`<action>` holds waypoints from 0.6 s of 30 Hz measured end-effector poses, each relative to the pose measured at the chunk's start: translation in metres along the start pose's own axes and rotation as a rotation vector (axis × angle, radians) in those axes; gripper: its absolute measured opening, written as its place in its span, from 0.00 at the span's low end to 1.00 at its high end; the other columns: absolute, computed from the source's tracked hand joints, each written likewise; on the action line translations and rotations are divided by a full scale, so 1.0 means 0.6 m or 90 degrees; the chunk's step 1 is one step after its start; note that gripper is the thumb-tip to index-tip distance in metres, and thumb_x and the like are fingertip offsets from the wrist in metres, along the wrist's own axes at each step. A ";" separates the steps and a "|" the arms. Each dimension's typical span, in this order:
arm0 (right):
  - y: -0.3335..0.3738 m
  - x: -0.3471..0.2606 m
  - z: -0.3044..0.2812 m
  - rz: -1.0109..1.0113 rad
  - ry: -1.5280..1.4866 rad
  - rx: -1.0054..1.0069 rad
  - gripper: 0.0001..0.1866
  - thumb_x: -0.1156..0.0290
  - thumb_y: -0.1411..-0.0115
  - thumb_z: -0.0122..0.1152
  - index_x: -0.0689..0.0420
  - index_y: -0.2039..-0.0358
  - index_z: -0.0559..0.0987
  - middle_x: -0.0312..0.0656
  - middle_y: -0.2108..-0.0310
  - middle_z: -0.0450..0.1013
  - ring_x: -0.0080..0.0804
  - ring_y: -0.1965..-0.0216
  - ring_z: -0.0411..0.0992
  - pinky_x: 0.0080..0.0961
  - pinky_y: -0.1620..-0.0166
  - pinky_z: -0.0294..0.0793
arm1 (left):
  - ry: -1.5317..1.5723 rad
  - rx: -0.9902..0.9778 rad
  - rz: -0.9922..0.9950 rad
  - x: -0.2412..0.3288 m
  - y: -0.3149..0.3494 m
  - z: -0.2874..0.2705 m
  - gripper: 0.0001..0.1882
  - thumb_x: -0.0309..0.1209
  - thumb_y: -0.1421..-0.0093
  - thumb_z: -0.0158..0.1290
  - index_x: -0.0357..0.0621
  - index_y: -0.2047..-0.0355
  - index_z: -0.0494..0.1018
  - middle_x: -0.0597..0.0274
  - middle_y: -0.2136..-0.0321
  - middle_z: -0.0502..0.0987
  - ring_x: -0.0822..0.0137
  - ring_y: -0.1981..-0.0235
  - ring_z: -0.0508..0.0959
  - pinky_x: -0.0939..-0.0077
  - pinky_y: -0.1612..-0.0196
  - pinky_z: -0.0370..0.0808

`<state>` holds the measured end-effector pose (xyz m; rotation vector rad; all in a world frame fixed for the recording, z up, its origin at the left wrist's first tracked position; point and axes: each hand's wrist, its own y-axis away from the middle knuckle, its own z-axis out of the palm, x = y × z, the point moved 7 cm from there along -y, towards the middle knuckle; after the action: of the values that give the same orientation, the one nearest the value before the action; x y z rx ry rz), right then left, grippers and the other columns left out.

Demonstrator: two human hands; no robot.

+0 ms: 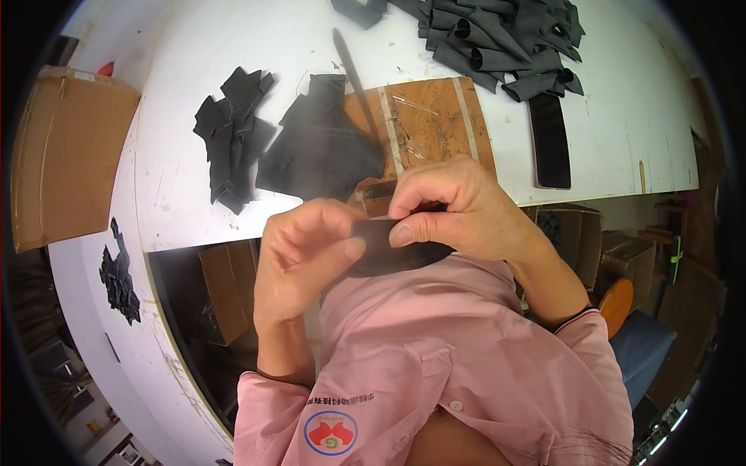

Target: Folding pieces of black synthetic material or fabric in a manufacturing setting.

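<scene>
Nearest, a pink shirt (pixel 466 349), filling the lower middle of the view. Just above it, left hand (pixel 299 260) curled, thumb pressed onto the left end of a dark strip (pixel 385 250), fingers folded behind. Right hand (pixel 462 210) likewise curled, thumb and forefinger pinching the strip's right end. Both closed on it. Strip held level, long axis running left to right, spanning thumb to thumb, close against the chest and off the white table (pixel 194 46). Beyond the hands, a brown board (pixel 435 116) with tape stripes. Left of it, a flat heap of dark cut pieces (pixel 318 147), and a second smaller heap (pixel 233 136). Farther right, a long black band (pixel 550 140) lying lengthwise away. Farthest, a pile of folded dark sleeves (pixel 497 39) at the table's far edge.
</scene>
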<state>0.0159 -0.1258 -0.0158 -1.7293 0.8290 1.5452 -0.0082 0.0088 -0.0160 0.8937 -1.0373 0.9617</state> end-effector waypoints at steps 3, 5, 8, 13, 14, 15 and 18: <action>0.012 0.001 -0.003 0.000 0.017 0.034 0.07 0.73 0.56 0.62 0.63 0.79 0.75 0.37 0.84 0.69 0.19 0.81 0.64 0.18 0.76 0.62 | 0.164 0.026 -0.065 -0.023 -0.001 0.004 0.05 0.20 0.50 0.50 0.34 0.71 0.71 0.61 0.73 0.73 0.77 0.73 0.72 0.85 0.69 0.67; 0.016 0.010 -0.012 0.041 -0.007 0.069 0.07 0.72 0.54 0.60 0.62 0.79 0.75 0.37 0.85 0.69 0.20 0.80 0.65 0.19 0.76 0.62 | 0.177 0.014 -0.062 -0.024 -0.010 -0.005 0.06 0.22 0.49 0.50 0.34 0.70 0.71 0.61 0.73 0.73 0.76 0.73 0.72 0.85 0.70 0.67; 0.020 0.017 -0.013 0.035 0.023 0.063 0.07 0.71 0.52 0.59 0.62 0.78 0.75 0.38 0.84 0.69 0.23 0.80 0.66 0.20 0.76 0.63 | 0.151 0.008 -0.076 -0.024 -0.016 -0.009 0.09 0.27 0.49 0.51 0.33 0.69 0.71 0.61 0.75 0.73 0.75 0.76 0.72 0.85 0.73 0.68; 0.019 0.014 -0.009 0.008 0.056 0.050 0.07 0.71 0.51 0.58 0.62 0.78 0.75 0.38 0.84 0.68 0.28 0.80 0.66 0.21 0.75 0.63 | 0.002 -0.013 -0.121 -0.024 -0.016 -0.012 0.11 0.28 0.49 0.54 0.33 0.69 0.71 0.63 0.79 0.73 0.76 0.80 0.71 0.86 0.76 0.70; 0.019 0.013 -0.009 0.005 0.072 0.043 0.07 0.71 0.51 0.58 0.62 0.78 0.74 0.38 0.84 0.68 0.29 0.80 0.66 0.22 0.75 0.63 | 0.003 -0.014 -0.121 -0.020 -0.016 -0.009 0.11 0.28 0.49 0.54 0.33 0.69 0.71 0.63 0.79 0.73 0.76 0.80 0.71 0.86 0.76 0.70; 0.018 0.013 -0.009 0.006 0.073 0.044 0.07 0.71 0.51 0.58 0.62 0.78 0.74 0.38 0.84 0.68 0.29 0.80 0.66 0.22 0.75 0.63 | -0.025 -0.016 -0.152 -0.019 -0.015 -0.005 0.06 0.23 0.50 0.52 0.34 0.71 0.71 0.66 0.78 0.73 0.79 0.78 0.71 0.88 0.76 0.68; 0.013 0.012 0.000 -0.007 0.112 0.022 0.07 0.71 0.53 0.59 0.62 0.79 0.74 0.38 0.85 0.67 0.30 0.81 0.66 0.23 0.75 0.62 | -0.060 -0.029 -0.178 -0.030 -0.011 -0.001 0.04 0.17 0.51 0.50 0.36 0.73 0.71 0.70 0.78 0.72 0.83 0.77 0.69 0.90 0.75 0.65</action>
<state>0.0101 -0.1305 -0.0238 -1.8603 0.9258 1.3778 -0.0054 0.0036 -0.0344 1.0230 -0.9791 0.6649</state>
